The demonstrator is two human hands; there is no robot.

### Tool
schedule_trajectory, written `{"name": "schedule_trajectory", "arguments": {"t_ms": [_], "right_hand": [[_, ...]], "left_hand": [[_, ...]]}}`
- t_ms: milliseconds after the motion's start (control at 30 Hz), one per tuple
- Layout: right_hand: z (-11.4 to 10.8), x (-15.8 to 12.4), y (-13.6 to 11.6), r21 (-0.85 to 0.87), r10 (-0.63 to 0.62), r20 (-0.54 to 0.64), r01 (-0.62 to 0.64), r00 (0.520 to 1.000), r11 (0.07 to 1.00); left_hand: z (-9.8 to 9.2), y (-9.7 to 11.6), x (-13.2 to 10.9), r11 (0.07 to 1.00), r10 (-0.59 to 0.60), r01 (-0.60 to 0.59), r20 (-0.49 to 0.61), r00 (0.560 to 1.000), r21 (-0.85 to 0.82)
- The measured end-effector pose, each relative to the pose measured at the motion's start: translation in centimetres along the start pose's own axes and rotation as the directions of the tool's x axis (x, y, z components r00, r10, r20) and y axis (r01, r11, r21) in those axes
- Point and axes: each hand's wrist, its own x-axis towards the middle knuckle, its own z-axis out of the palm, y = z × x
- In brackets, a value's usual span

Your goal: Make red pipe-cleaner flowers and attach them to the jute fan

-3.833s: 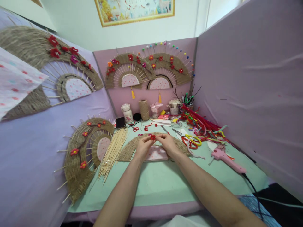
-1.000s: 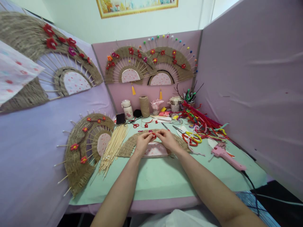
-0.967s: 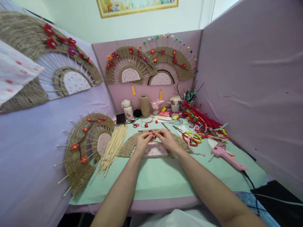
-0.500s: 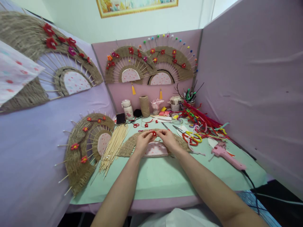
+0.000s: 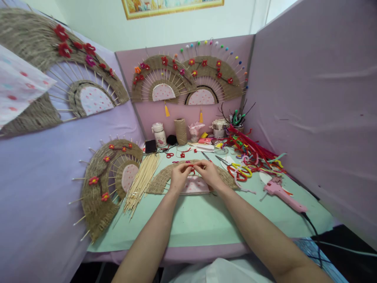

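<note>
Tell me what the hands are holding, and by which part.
A small red flower, pinched at the fingertips of both: the left hand grips its left edge, the right hand its right edge, over the woven fan.

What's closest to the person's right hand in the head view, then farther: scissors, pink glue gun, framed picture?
1. scissors, just right of the right hand holding a red flower.
2. pink glue gun, farther to the right.
3. framed picture, high up at the back.

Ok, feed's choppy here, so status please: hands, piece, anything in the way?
Left hand and right hand both pinch the red flower. Flower over the woven fan on the table. Nothing between the hands; scissors lie off right.
</note>
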Motion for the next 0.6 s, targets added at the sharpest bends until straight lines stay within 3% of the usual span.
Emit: {"name": "schedule_trajectory", "arguments": {"t_ms": [133, 367, 600], "right_hand": [[0.1, 0.0, 0.3, -0.017, -0.030, -0.005, 0.030, 1.000, 0.999], [-0.5, 0.0, -0.4, -0.056, -0.063, 0.028, 0.064, 0.998, 0.996], [-0.9, 0.3, -0.1, 0.050, 0.013, 0.094, -0.018, 0.996, 0.999]], "left_hand": [[0.0, -0.2, 0.0, 0.997, -0.037, 0.037, 0.012, 0.999, -0.072], [-0.1, 0.0, 0.1, 0.998, -0.032, 0.033, 0.008, 0.999, -0.046], [-0.2, 1.4, -0.2, 0.997, -0.067, 0.068, 0.026, 0.997, -0.032]]}}
